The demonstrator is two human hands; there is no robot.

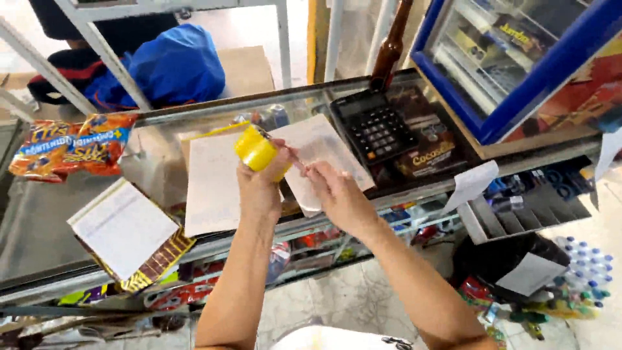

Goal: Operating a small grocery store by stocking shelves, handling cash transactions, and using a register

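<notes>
At the far left of the glass counter (45, 214) lies an orange and blue snack bag (68, 150), flat against the top. Just right of it and nearer the person, a lined notepad (123, 227) sits at a slant on a brown and gold wrapper (159, 262) that pokes out past its lower edge. Behind, beyond the counter, a blue bag (175, 65) rests against a cardboard box (249, 68).

Toward the middle, a large sheet of white paper (210, 185) lies on the glass. Above it the left hand (259, 188) is raised, fingers curled tight around a yellow roll of tape (256, 150), which it holds up off the counter with the roll's edge facing the person. Just beside it, the right hand (340, 194) has its fingertips pinched together close to the roll; whether they grip a loose end of tape I cannot tell, as it is too fine to see. Under both hands lies a second white sheet (324, 146).

Further right, a black desk calculator (376, 126) rests on the glass, with a brown bottle (392, 45) standing behind it. A blue-framed display case (453, 97) leans in at the far right, and a small white slip (473, 181) hangs off the counter's edge below it.
</notes>
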